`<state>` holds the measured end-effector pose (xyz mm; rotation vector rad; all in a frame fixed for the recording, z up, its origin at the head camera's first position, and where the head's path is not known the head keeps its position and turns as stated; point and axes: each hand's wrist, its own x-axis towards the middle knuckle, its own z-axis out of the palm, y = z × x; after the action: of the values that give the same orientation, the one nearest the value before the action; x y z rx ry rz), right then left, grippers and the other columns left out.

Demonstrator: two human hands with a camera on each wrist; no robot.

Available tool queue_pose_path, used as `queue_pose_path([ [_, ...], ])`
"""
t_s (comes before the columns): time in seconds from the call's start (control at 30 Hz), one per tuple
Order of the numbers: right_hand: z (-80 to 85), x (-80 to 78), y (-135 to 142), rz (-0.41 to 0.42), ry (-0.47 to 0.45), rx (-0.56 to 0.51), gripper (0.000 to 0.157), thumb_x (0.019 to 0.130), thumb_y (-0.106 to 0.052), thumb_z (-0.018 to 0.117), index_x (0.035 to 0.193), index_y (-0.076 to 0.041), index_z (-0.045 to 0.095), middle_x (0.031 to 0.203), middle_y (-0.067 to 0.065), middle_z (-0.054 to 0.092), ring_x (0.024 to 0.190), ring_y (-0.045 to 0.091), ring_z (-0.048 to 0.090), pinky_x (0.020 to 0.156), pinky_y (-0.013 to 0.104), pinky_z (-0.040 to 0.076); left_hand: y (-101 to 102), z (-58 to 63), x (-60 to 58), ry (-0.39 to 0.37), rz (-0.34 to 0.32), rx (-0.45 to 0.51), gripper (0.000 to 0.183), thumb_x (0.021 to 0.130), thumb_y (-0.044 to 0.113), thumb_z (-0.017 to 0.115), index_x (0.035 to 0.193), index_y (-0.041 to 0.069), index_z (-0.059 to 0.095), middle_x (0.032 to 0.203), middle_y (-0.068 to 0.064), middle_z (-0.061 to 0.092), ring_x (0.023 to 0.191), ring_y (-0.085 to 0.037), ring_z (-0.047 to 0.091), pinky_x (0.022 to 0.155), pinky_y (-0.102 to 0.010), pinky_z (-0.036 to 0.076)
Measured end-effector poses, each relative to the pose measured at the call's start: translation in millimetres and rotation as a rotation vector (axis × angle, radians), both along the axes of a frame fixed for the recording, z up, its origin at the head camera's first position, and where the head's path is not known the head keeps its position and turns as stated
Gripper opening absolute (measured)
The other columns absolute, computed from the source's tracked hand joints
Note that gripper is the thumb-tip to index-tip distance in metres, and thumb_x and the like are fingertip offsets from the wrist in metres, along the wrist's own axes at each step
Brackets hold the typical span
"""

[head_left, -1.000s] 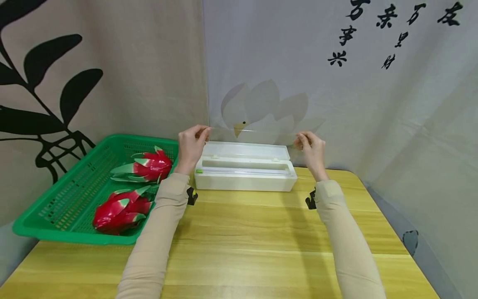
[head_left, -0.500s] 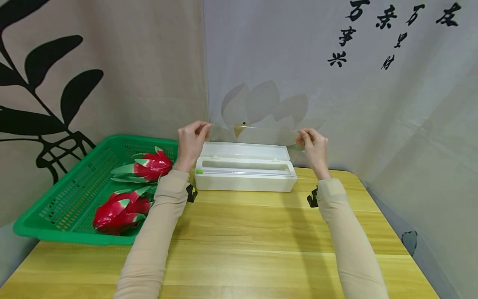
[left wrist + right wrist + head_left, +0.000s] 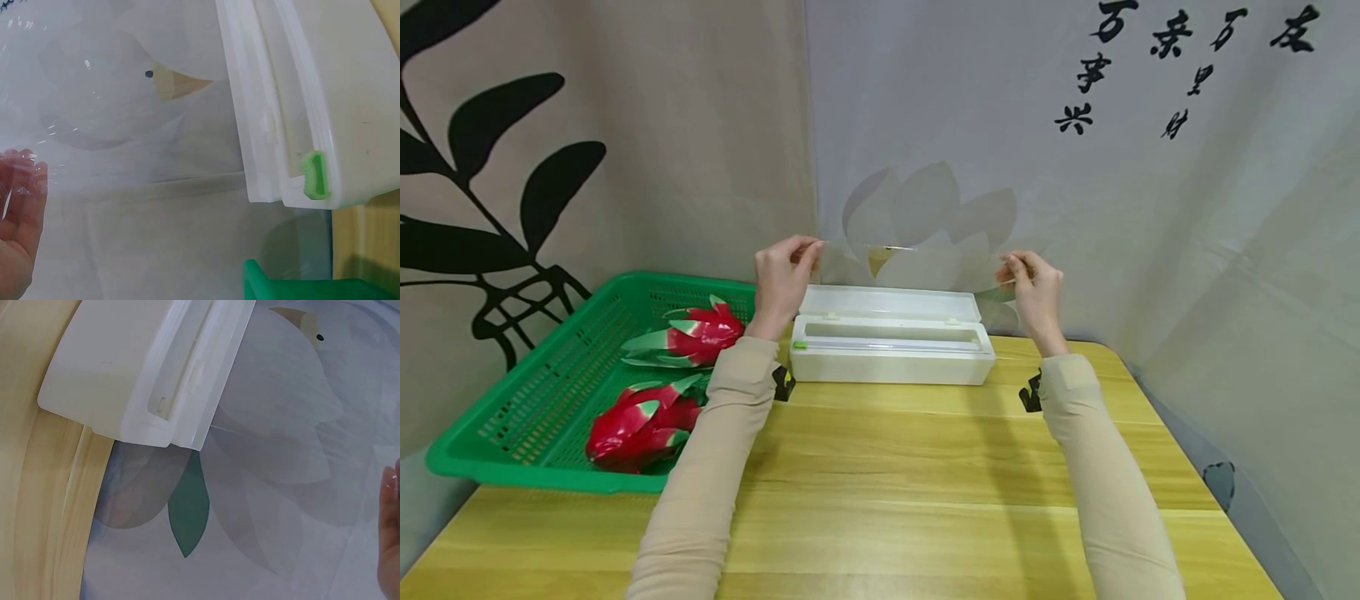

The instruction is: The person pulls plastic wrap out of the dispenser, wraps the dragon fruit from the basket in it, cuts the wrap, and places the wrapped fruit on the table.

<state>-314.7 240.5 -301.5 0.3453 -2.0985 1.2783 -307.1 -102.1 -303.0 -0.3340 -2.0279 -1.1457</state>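
A clear sheet of plastic wrap stretches between both hands, above and behind a white wrap dispenser box. My left hand pinches its left corner between thumb and fingers. At the other end my right hand pinches the right corner. The dispenser's lid stands open at the back, and a green slide cutter sits at the left end of its rail. In the left wrist view the film runs from the fingers toward the box, faintly visible by its glints.
On the left of the wooden table stands a green plastic basket holding two red dragon fruits, one nearer and one farther. A printed curtain hangs right behind the table's back edge.
Both hands have risen slightly, drawing the film's top edge higher above the box. The right hand has also shifted a little to the right. Box and basket stay in place.
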Motion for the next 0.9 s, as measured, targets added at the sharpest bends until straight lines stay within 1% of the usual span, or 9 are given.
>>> queue_pose_path([
  [0.1,1.4,-0.2,0.3,-0.002,0.009,0.001,0.030,0.096,-0.018,0.052,0.102,0.008,0.066,0.086,0.029,0.067,0.062,-0.006,0.059,0.062,0.010,0.052,0.1,2.3,0.8,0.006,-0.002,0.007,0.028,0.091,0.024,0.061,0.095,-0.001,0.072,0.079,-0.016,0.072,0.068,-0.024,0.065,0.058,-0.005,0.040],
  [0.3,7.0,2.7,-1.5,0.001,0.015,-0.017,0.030,0.096,-0.017,0.052,0.101,0.010,0.065,0.086,0.030,0.067,0.061,-0.003,0.059,0.063,0.014,0.054,0.4,6.4,1.8,0.012,-0.006,0.017,0.027,0.091,0.023,0.061,0.094,-0.001,0.072,0.079,-0.017,0.072,0.067,-0.024,0.065,0.057,-0.003,0.039],
  [0.43,19.4,16.6,-9.5,-0.007,0.023,-0.023,0.026,0.096,-0.010,0.052,0.100,0.012,0.064,0.086,0.033,0.066,0.061,-0.002,0.061,0.063,0.015,0.055,0.3,9.4,2.7,0.021,-0.003,0.012,0.027,0.091,0.023,0.061,0.094,-0.001,0.072,0.078,-0.016,0.072,0.066,-0.024,0.065,0.057,-0.003,0.039],
  [0.53,26.2,23.5,-13.7,-0.010,0.036,-0.029,0.024,0.095,-0.006,0.052,0.099,0.015,0.064,0.086,0.036,0.064,0.059,-0.002,0.061,0.062,0.014,0.055,0.1,11.5,3.7,0.029,0.001,0.012,0.026,0.091,0.023,0.062,0.094,-0.001,0.072,0.078,-0.016,0.071,0.066,-0.024,0.065,0.057,-0.003,0.039],
  [0.63,23.6,17.4,-10.8,-0.013,0.044,-0.037,0.025,0.096,-0.007,0.052,0.100,0.015,0.064,0.086,0.036,0.064,0.059,-0.004,0.060,0.062,0.013,0.054,0.2,13.6,5.0,0.036,0.005,0.013,0.026,0.091,0.022,0.062,0.093,-0.001,0.072,0.078,-0.016,0.072,0.067,-0.024,0.065,0.058,-0.003,0.039],
  [0.77,17.9,6.9,-4.8,-0.029,0.068,-0.019,0.028,0.096,-0.014,0.052,0.101,0.011,0.066,0.085,0.031,0.067,0.060,-0.007,0.059,0.062,0.011,0.052,0.6,16.6,6.2,0.049,0.009,0.013,0.025,0.091,0.021,0.063,0.093,-0.002,0.072,0.078,-0.016,0.072,0.067,-0.024,0.065,0.059,-0.002,0.039],
  [0.9,18.1,5.2,-2.3,-0.032,0.091,-0.004,0.030,0.096,-0.019,0.053,0.101,0.007,0.067,0.084,0.027,0.069,0.060,-0.007,0.059,0.061,0.010,0.052,1.2,19.3,6.5,0.063,0.010,0.013,0.026,0.091,0.022,0.063,0.094,-0.002,0.072,0.079,-0.017,0.072,0.067,-0.025,0.065,0.060,-0.001,0.038],
])
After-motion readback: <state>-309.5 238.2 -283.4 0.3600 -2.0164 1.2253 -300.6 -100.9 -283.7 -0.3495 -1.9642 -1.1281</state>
